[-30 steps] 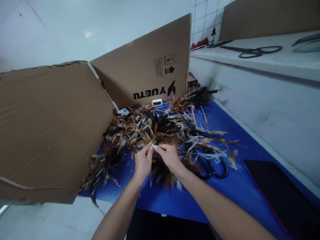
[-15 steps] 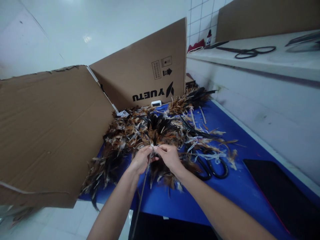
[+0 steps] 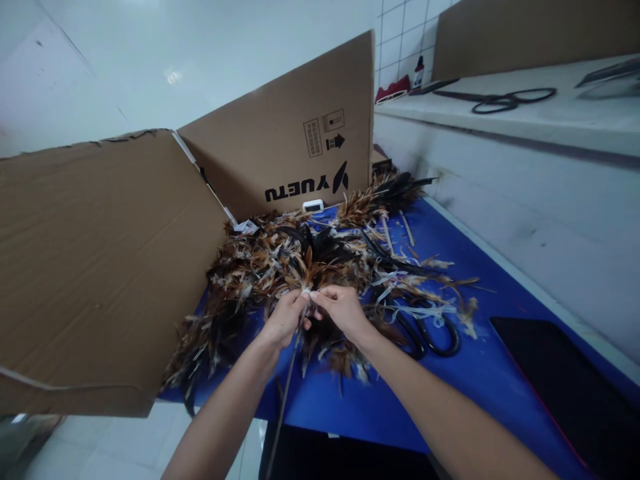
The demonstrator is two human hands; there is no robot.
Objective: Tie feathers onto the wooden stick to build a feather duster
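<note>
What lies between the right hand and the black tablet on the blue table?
In the head view: black scissors among loose feather scraps, then bare blue table.

You are pinching a brown-and-black feather bundle [image 3: 320,267] at its white-wrapped end. It is lying fanned across the blue tabletop. A thin dark stick [image 3: 283,407] is hanging down from it.

A blue worktop [image 3: 480,373] is carrying a heap of brown and black feathers [image 3: 300,260], spreading just beyond the hands. Black scissors [image 3: 430,333] are lying just right of the hands among loose feather scraps [image 3: 425,280]. A black mat [image 3: 565,393] is resting well off to their right.
</note>
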